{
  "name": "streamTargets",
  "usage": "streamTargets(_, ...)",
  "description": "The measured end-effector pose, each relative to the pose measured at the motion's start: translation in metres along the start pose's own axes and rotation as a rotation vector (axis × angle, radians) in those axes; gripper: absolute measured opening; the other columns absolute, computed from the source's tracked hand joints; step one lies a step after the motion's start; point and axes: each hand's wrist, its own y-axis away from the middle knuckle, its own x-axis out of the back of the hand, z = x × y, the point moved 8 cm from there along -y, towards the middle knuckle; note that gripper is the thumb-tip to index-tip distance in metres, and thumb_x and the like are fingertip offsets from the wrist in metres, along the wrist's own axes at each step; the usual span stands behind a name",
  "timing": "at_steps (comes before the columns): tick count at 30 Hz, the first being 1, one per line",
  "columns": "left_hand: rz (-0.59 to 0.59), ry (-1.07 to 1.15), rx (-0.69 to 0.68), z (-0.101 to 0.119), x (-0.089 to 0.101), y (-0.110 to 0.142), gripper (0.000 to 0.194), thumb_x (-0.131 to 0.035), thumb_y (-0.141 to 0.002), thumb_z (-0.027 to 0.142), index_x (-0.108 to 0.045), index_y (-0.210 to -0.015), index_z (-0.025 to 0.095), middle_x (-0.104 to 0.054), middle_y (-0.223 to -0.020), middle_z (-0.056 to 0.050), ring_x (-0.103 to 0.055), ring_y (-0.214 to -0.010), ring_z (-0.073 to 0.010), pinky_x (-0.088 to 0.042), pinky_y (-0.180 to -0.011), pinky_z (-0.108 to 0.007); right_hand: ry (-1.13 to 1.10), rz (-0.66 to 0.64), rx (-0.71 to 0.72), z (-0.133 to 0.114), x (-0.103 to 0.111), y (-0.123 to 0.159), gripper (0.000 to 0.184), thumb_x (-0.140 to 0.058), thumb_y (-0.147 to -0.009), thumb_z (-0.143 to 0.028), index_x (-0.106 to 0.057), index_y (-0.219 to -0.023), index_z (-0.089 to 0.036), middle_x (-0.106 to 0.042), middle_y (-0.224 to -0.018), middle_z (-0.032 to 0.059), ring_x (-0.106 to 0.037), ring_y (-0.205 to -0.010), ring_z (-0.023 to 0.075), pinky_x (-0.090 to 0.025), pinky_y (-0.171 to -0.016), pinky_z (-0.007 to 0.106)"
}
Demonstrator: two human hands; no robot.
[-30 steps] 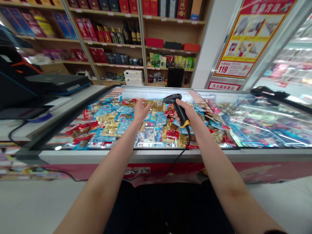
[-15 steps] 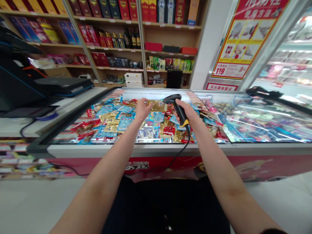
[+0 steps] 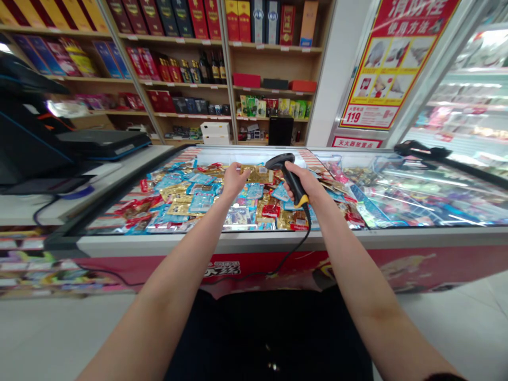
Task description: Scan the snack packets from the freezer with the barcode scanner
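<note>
Head view: a gold packet (image 3: 256,173) hangs or rests just over the pile in the middle of the case, long side across, with a pale printed label near its far end. The left hand (image 3: 233,182) has its near end, fingers nearly closed in a pinch between thumb and forefinger. Just beside the packet's other end is the head of a black and yellow scanner (image 3: 294,182), angled toward it. The right hand (image 3: 304,182) wraps the handle, its fingers curled shut around it.

Little has changed over the last second: both hands keep their places and the gap between packet and scanner looks much the same, while the camera view has shifted slightly. That steadiness leaves the label close to the scanner's head; whether it faces the reading window, I cannot tell.

A black cable (image 3: 297,246) drops from the handle and runs across the front of the display case (image 3: 246,239). Around and below the hands lie blue packets (image 3: 202,202) and red packets (image 3: 271,210), mixed with more gold ones. To the left, a worktop (image 3: 137,159) carries a flat black device (image 3: 103,138); behind stand stocked shelves (image 3: 178,82), with a red and yellow poster (image 3: 391,63) to the right.
</note>
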Motion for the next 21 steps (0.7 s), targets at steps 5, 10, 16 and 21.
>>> streamTargets(5,0.002,0.035,0.029,0.002,0.001,0.003,0.018,-0.069,-0.074,0.027,-0.052,-0.079,0.023,-0.060,-0.064,0.004,-0.060,-0.067,-0.0171,-0.045,-0.072,-0.028,-0.003,0.002,0.011,0.001,0.001,0.002,0.041,-0.054,-0.109,-0.049,-0.063,-0.086,-0.017,-0.060,-0.050,-0.0001,-0.055,-0.035,0.0120,-0.044,-0.035,0.019)
streamTargets(10,-0.016,0.152,0.089,-0.009,-0.008,0.002,0.020,-0.072,-0.072,0.026,-0.054,-0.079,0.022,-0.061,-0.067,0.004,-0.060,-0.067,-0.0162,-0.045,-0.068,-0.026,-0.026,0.034,0.044,0.002,0.014,0.003,0.041,-0.058,-0.105,-0.056,-0.062,-0.088,-0.018,-0.061,-0.052,-0.0001,-0.054,-0.036,0.0127,-0.044,-0.034,0.021)
streamTargets(16,-0.046,0.455,0.338,-0.011,-0.039,0.010,0.029,-0.080,-0.068,0.023,-0.054,-0.079,0.021,-0.058,-0.065,0.005,-0.060,-0.063,-0.0145,-0.053,-0.067,-0.028,-0.076,0.144,0.063,-0.001,0.052,0.008,0.038,-0.053,-0.108,-0.050,-0.063,-0.092,-0.018,-0.061,-0.052,-0.0008,-0.054,-0.035,0.0132,-0.045,-0.035,0.023)
streamTargets(21,-0.180,0.785,0.366,0.029,-0.093,0.016,0.042,-0.089,-0.063,0.014,-0.052,-0.083,0.020,-0.066,-0.078,0.000,-0.069,-0.075,-0.0159,-0.061,-0.080,-0.036,-0.138,0.182,0.091,-0.002,0.072,0.014,0.034,-0.048,-0.110,-0.044,-0.063,-0.094,-0.017,-0.060,-0.052,-0.0008,-0.052,-0.034,0.0129,-0.045,-0.034,0.023)
